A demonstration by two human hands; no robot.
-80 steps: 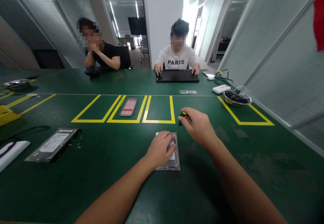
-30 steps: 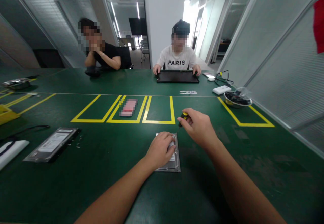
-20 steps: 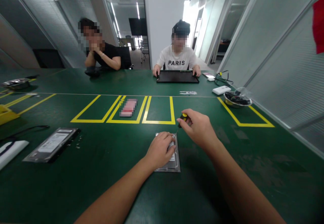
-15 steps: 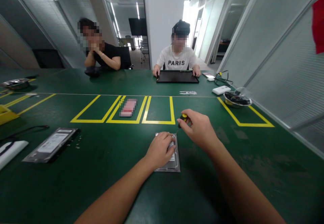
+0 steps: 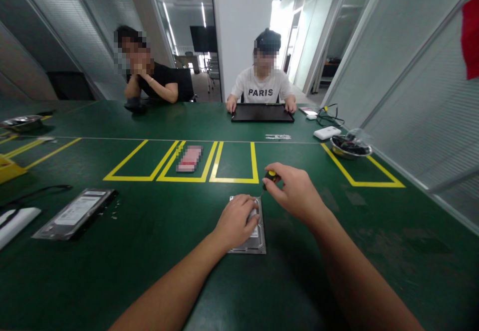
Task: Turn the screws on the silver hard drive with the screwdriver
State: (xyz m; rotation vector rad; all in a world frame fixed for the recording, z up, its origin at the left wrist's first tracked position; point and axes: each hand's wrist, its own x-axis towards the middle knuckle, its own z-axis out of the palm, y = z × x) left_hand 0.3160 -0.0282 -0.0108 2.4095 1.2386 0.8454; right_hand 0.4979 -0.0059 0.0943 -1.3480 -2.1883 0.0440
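A silver hard drive [image 5: 257, 239] lies flat on the green table [image 5: 157, 266] in front of me. My left hand [image 5: 236, 220] presses down on its top, fingers curled over it. My right hand [image 5: 295, 193] is closed around a small screwdriver with a black and yellow handle [image 5: 270, 177], held upright. Its thin shaft points down at the drive's far right corner.
A second hard drive [image 5: 75, 213] lies at the left with tiny screws [image 5: 115, 210] beside it. Yellow taped boxes [image 5: 183, 161] mark the table's middle. A metal bowl [image 5: 350, 146] sits at the right. Two people sit across; one has both hands on a black tablet [image 5: 262, 113].
My right hand has shifted slightly around the screwdriver handle, fingers turning it. My left hand and the drive have stayed in place.
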